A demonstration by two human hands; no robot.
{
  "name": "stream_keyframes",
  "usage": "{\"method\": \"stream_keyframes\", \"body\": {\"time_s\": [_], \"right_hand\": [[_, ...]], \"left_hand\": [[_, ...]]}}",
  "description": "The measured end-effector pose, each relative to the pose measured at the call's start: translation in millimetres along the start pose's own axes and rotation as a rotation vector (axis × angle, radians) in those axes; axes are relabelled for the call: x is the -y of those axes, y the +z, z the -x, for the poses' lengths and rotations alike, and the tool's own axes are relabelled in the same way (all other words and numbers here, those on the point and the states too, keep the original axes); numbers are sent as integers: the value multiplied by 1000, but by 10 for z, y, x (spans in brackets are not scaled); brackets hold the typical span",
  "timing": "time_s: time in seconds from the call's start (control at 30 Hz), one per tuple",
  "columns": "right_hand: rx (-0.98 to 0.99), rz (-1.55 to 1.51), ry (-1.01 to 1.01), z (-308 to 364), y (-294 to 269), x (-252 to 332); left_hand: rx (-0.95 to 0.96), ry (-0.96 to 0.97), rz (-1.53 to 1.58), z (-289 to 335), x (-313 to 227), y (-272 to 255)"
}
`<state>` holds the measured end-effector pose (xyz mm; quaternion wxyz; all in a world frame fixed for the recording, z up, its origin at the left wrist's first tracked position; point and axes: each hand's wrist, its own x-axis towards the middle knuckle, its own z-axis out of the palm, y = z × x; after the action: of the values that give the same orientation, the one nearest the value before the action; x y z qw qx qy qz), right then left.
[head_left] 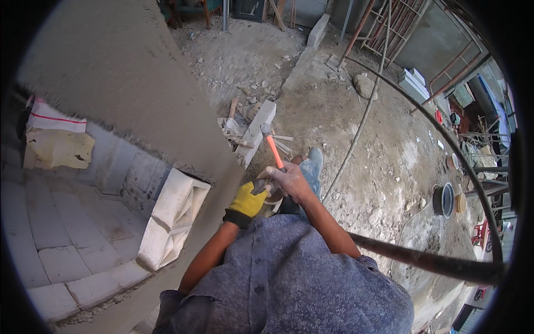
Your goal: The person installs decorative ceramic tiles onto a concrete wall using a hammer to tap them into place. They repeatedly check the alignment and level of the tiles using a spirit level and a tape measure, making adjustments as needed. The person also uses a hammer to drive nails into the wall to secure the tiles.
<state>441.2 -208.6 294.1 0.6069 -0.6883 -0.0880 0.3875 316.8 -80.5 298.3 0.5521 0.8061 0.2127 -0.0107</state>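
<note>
My right hand (291, 181) is bare and dusty, closed around a hammer (272, 149) with an orange handle. The hammer's grey head points away from me. In front of my waist, my left hand (248, 200), in a yellow and black work glove, is curled close against the right one. Its bare fingertips meet the fingers of the right hand. Whatever may be pinched between them is too small and hidden to name. Below both hands, my legs and a blue-grey boot (315, 157) show in part.
White hollow blocks (173, 220) sit in a wall opening on the left, beside a plastered wall (128, 72). A long pale block (260, 131) lies ahead amid rubble. Metal bars (434, 261) curve around my right side. A bucket (445, 200) and scaffold frames (384, 28) stand farther right.
</note>
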Motion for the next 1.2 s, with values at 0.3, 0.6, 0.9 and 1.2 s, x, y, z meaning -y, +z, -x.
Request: {"method": "stream_keyframes", "body": {"time_s": [0.3, 0.6, 0.9, 1.2], "right_hand": [[881, -573, -1066, -1992, -1486, 2490], [1447, -969, -713, -3198, -2279, 4372], [1562, -622, -339, -4867, -2007, 4736], [545, 921, -513, -8052, -1345, 3658]], "left_hand": [[-278, -383, -188, -2644, 1296, 423], [-524, -762, -360, -3922, 956, 500], [-654, -1267, -49, -3645, 1418, 1535], [-364, -1372, 7, -4122, 1731, 1810]]}}
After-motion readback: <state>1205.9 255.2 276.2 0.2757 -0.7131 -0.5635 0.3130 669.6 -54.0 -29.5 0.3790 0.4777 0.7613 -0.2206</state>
